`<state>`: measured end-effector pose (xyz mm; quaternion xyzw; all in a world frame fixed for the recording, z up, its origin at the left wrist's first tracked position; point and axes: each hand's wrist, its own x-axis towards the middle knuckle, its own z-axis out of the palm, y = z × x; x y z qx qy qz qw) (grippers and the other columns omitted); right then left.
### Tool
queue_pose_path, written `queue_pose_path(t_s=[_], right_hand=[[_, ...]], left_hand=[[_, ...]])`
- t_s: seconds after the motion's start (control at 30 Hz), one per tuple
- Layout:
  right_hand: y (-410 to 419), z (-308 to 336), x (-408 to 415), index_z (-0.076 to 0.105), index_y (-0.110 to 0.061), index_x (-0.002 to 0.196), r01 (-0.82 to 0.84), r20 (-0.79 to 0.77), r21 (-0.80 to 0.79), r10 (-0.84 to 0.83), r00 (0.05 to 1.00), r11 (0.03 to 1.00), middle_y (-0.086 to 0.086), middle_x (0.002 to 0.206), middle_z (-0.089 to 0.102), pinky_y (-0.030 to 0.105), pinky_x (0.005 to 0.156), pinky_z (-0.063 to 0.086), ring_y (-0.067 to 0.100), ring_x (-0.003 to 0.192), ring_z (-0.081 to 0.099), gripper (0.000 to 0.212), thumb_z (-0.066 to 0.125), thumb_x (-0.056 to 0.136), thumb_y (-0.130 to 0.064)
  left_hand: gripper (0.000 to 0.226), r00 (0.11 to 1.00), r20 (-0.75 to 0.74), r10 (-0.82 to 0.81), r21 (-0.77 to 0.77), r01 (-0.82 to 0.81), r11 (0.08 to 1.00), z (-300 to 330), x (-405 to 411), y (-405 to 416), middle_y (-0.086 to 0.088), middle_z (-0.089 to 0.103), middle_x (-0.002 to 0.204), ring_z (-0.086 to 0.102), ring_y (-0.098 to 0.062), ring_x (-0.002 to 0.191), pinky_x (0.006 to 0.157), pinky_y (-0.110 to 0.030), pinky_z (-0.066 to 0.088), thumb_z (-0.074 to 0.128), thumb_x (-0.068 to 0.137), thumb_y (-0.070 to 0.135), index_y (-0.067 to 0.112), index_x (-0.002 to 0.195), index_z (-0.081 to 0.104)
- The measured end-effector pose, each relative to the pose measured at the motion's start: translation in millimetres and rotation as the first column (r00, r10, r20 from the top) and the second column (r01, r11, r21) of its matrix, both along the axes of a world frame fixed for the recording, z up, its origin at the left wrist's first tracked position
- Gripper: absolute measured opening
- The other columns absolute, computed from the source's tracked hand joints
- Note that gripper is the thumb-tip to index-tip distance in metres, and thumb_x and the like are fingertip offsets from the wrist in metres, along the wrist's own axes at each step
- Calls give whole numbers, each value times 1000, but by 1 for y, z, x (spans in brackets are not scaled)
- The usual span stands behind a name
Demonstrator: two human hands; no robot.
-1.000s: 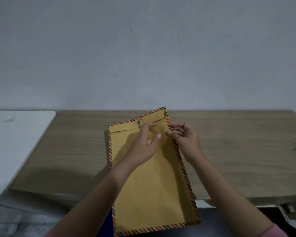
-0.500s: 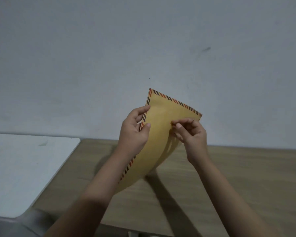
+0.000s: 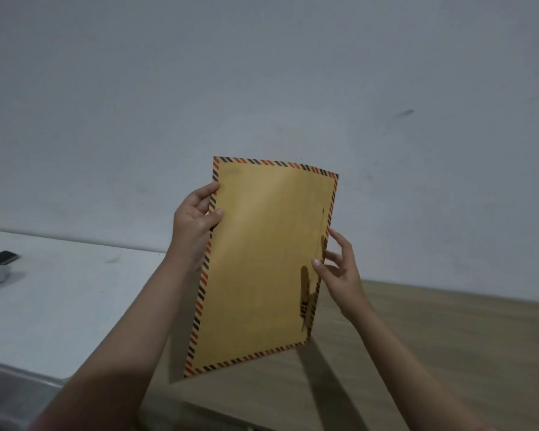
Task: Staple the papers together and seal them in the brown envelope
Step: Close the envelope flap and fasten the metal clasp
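Envelope (image 3: pixel 262 262), brown with striped border, is held upright in the air above the wooden table (image 3: pixel 448 353), plain face toward the camera. Left hand (image 3: pixel 193 222) pinches the left edge, thumb in front. Right hand (image 3: pixel 339 269) pinches the right edge, other fingers spread. Papers and closure are not visible. Keep both edge grips firm; confirm the seal before lowering it flat.

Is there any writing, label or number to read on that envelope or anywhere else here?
None can be read.
brown envelope: only a striped border; the dark marks near its right edge look like shadows or show-through, not legible text.
dark object on the white table: too small and blurred to show any label.
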<state>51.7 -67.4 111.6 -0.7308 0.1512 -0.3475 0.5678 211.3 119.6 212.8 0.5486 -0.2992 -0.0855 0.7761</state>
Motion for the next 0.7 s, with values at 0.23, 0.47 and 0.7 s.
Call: queue_pose_path(t_s=[0.23,0.47,0.7], right_hand=[[22,-24,34,46,-25,134,65,-115,-46,-70,991,997,-27,126,44,34,107,38,4,126,39,56,68,83,-13],[53,-57,68,38,-19,138,96,-380,32,-77,922,995,3,132,38,38,108,36,21,126,42,63,68,83,-16],[93,-118,98,28,-19,143,1,-653,-35,-24,757,999,3,145,21,37,109,34,25,133,34,66,62,86,-17]], left_hand=[[59,839,541,58,578,-421,699,-45,61,30,-3,42,136,49,-21,119,102,-34,41,64,84,14,20,137,39],[81,762,617,-196,763,-518,388,-122,97,48,-12,6,150,47,-30,124,105,-34,39,69,80,33,11,146,26],[92,869,300,-393,952,-247,180,-230,127,62,-6,-16,158,-10,-27,146,117,-42,11,66,77,54,18,149,20]])
